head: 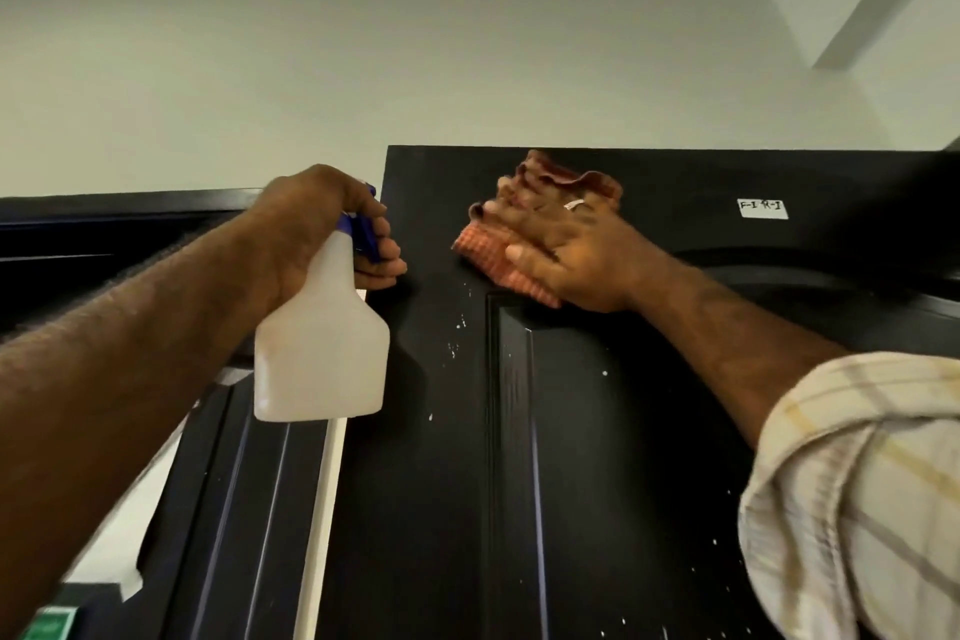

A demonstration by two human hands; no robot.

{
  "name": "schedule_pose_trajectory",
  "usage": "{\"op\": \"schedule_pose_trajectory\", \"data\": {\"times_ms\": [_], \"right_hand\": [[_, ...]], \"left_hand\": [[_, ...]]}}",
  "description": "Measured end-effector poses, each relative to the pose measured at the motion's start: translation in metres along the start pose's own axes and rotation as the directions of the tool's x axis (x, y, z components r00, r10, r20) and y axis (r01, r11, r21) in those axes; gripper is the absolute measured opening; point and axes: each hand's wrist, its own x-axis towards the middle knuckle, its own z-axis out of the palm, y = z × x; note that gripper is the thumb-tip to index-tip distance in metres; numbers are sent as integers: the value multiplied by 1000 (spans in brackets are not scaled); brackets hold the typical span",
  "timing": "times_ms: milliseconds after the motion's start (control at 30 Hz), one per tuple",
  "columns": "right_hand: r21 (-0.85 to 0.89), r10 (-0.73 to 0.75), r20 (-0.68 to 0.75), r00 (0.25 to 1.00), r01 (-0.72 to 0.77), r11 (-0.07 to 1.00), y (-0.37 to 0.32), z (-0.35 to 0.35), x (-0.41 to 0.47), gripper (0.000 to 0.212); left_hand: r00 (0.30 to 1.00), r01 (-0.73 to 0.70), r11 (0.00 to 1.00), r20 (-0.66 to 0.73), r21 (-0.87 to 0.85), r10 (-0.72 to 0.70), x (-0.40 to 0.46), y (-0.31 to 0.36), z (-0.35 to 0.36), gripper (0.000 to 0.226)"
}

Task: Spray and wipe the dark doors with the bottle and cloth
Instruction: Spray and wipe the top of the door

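A dark panelled door (597, 457) fills the lower right, its top edge close to the wall above. My left hand (322, 229) grips the blue trigger head of a white spray bottle (322, 353), held up beside the door's left edge. My right hand (561, 250) lies with spread fingers on a red checked cloth (488, 255), pressing it flat against the door's top rail. White droplets speckle the door below the cloth. A small white label (762, 208) sticks near the door's top right.
A second dark door (218, 509) leans behind and to the left, with a white strip (322, 509) along its edge. A dark frame top (119, 208) runs left. A white wall and ceiling rise above. A green object (49, 624) sits at the bottom left.
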Motion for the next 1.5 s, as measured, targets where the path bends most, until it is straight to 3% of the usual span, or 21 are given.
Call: {"op": "schedule_pose_trajectory", "data": {"times_ms": [67,133,200,267,400,500,533,567,633,733,800,933,1067,1100,1167,1233,1267,1333,1433,1500], "right_hand": [[22,229,-74,971,-228,973,11,-4,11,72],[79,459,-112,881,-453,888,4,-6,37,68],[117,533,-97,841,-522,845,-18,-7,67,66],[101,447,-86,890,-439,893,-45,-4,87,66],[8,123,-38,992,-123,992,-84,8,71,65],[-18,-159,25,987,159,987,-81,11,33,63],[-18,-191,47,981,192,981,-73,9,27,63],[-27,-165,44,985,166,986,-64,7,28,63],[-24,26,-15,1000,-26,999,-56,0,49,62],[37,292,-43,955,-291,956,-79,-3,96,64],[42,245,-36,969,-244,969,-104,3,105,65],[-20,-60,-12,998,60,998,-141,27,40,64],[-76,-223,4,975,222,972,-104,35,-23,65],[-102,-179,-44,983,174,980,-86,33,-23,65],[-91,44,-122,992,-55,994,-59,19,-7,69],[-27,287,-95,953,-291,956,-62,11,14,68],[-14,336,-85,938,-338,941,-73,13,20,67],[-40,255,-86,963,-259,965,-104,27,14,68],[-100,-36,-53,998,31,995,-143,49,-39,68],[-150,-249,20,968,249,957,-146,55,-79,67]], "left_hand": [[1000,4,1000,10,1,-4,2,-1,-6,15],[1000,9,1000,12,-2,-9,1,-1,-10,15],[1000,9,1000,11,-10,-8,-1,-2,-14,15],[1000,4,1000,7,-12,-4,-4,-5,-19,15],[999,13,1000,-36,-14,-14,-8,-10,-31,16],[998,25,999,-54,-20,-26,-9,-15,-44,19],[998,28,999,-54,-25,-29,-10,-16,-47,20],[998,26,999,-57,-27,-27,-11,-16,-49,19],[997,22,999,-68,-30,-24,-12,-16,-53,19],[998,25,999,-63,-28,-27,-13,-20,-55,18],[997,28,999,-71,-32,-30,-14,-26,-57,16],[998,22,999,-64,-49,-25,-20,-37,-69,17],[999,41,997,-33,-63,-43,-27,-45,-72,19],[999,42,997,-30,-58,-44,-29,-46,-71,18],[999,43,998,-31,-52,-44,-31,-47,-69,15],[998,51,997,-24,-58,-53,-32,-47,-67,14],[998,56,997,-18,-61,-57,-32,-47,-66,14],[998,54,997,-12,-63,-55,-32,-47,-66,14],[999,51,996,-10,-77,-52,-35,-46,-67,16],[998,54,995,-4,-81,-55,-38,-43,-67,15]]}}
